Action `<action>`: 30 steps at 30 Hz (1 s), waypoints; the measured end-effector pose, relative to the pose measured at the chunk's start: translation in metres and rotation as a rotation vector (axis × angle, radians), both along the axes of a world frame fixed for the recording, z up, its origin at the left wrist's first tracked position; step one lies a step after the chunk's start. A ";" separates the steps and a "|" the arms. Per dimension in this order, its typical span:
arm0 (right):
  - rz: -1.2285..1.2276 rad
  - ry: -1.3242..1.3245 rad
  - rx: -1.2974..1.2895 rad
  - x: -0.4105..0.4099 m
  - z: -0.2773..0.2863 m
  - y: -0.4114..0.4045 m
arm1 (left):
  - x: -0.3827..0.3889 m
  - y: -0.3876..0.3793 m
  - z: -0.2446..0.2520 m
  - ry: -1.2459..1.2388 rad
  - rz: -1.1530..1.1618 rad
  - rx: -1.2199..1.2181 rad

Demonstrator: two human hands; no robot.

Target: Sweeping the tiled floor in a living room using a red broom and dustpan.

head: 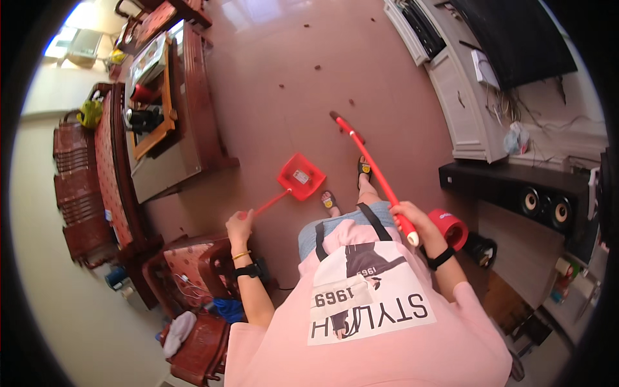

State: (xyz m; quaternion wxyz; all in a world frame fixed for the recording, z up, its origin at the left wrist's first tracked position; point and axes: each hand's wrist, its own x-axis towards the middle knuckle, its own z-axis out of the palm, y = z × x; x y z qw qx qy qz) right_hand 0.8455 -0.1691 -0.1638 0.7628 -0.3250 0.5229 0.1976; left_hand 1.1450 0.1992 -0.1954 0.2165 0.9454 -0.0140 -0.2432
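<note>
My left hand (240,226) is closed around the handle end of a red long-handled dustpan (310,169). The pan rests on the floor ahead of my sandalled feet, with a few small dark bits and a white label in it. In my right hand (411,217) is the upper part of a red broom handle (377,169) with a white end cap. The broom slants away from me, and its head lies low over the floor, partly hidden behind the handle. Several small brown pieces (317,67) are scattered on the reddish floor around and beyond the broom.
A carved wooden table (193,111) and wooden bench (113,169) stand on the left, with a wooden chair (193,261) near my left arm. On the right are a white cabinet (459,101), a black speaker (512,193) and a red bin (447,227).
</note>
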 end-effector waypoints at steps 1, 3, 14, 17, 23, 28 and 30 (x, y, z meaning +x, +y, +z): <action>0.022 -0.013 -0.042 0.002 -0.002 -0.011 | -0.001 -0.014 0.006 0.002 -0.027 0.013; 0.029 -0.010 -0.066 0.014 -0.003 -0.033 | -0.001 -0.041 0.015 -0.084 0.018 -0.100; 0.336 -0.044 -0.326 0.048 -0.063 -0.115 | 0.006 -0.142 -0.030 -0.134 -0.106 -0.176; 0.562 0.074 -0.326 0.041 -0.075 -0.116 | 0.000 -0.217 -0.009 0.038 -0.107 -0.065; 0.596 -0.020 -0.128 0.029 -0.080 -0.109 | -0.009 -0.286 0.000 -0.173 -0.359 0.002; 0.480 -0.058 0.095 0.029 -0.066 -0.115 | 0.000 -0.286 -0.005 -0.266 -0.346 0.029; 0.437 -0.068 0.134 0.027 -0.063 -0.119 | 0.005 -0.284 -0.005 -0.214 -0.275 0.027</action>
